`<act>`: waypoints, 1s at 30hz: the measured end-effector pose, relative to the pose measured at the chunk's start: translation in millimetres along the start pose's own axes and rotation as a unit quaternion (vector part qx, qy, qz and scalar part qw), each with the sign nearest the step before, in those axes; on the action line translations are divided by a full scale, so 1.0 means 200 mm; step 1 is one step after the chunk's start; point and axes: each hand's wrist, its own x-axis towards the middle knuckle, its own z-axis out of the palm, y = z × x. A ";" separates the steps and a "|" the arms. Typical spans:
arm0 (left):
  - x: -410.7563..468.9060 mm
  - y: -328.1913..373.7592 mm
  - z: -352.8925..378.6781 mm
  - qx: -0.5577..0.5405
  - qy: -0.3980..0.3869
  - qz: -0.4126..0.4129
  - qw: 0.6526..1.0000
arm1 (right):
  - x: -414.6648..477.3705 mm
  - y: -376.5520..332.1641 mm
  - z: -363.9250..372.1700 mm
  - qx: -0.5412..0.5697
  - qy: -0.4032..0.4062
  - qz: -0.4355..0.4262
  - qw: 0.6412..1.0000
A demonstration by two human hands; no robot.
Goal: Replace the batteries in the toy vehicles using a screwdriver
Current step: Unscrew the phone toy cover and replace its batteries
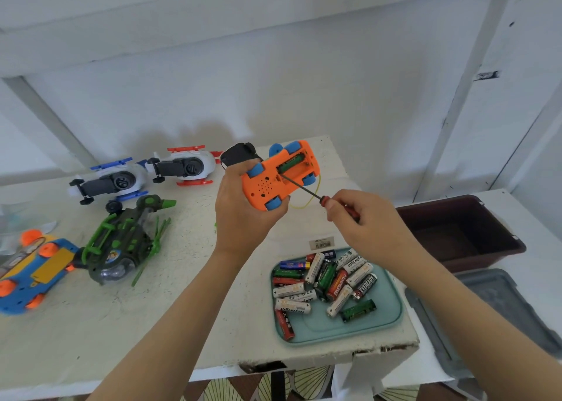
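Batteries [328, 282] near. Your left hand [243, 215] grips car [273, 184]; right hand [362, 221] pinches screwdriver [304, 189], tip at open compartment [304, 167]. Next, likely: lever cell [289, 163] out.

A dark brown tub [462, 233] sits at the right of the frame, with a grey lid [498, 306] just below it. A leaf-patterned surface [307, 382] shows at bottom centre, under the white table [152, 324].

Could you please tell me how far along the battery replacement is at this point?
Done: the orange car has its compartment open, a green battery inside. In hand: the left hand holds the car, the right hand holds the screwdriver tip at the compartment. Left: finishing this car; four more toys lie on the table, status unclear.
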 end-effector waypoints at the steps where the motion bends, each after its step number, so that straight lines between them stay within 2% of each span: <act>1: 0.00 0.00 0.00 0.007 0.004 -0.001 1.000 | 0.00 0.00 0.01 -0.005 -0.005 -0.001 1.000; 16: -0.02 -0.03 -0.04 0.005 -0.010 -0.013 1.000 | -0.01 -0.02 0.09 0.011 -0.009 0.000 1.000; 20: -0.02 -0.04 -0.04 0.041 -0.019 0.031 0.999 | 0.00 -0.03 0.09 0.010 -0.012 0.019 1.000; 26: -0.01 0.01 -0.02 0.082 -0.016 0.093 0.992 | -0.01 -0.08 0.12 0.047 -0.118 0.100 0.987; 30: -0.03 0.02 0.01 0.103 0.006 0.096 0.990 | -0.04 -0.11 0.20 0.059 -0.048 0.114 0.991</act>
